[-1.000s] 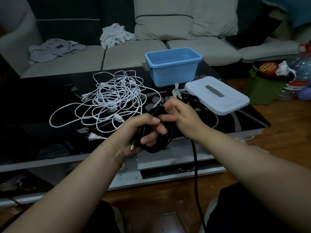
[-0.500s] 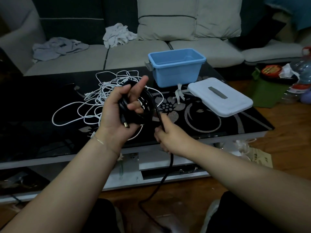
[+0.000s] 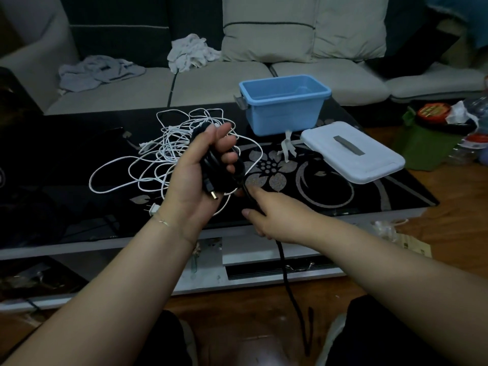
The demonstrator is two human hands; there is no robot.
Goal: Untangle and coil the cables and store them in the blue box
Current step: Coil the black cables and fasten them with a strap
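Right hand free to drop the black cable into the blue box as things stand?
Probably not yet. The right hand grips the black cable, whose tail runs to the floor, the rest coiled in the left hand. The blue box stands open, its lid beside it.

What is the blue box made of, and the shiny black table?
The blue box looks like smooth, matte plastic: one even colour, thin moulded rim. The table top seems glossy black glass with a printed silver flower pattern; it mirrors things faintly, though it could be polished lacquer.

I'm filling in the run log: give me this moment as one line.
left hand: grips black cable coil | right hand: holds its loose length | white cables: tangled on table | blue box: open
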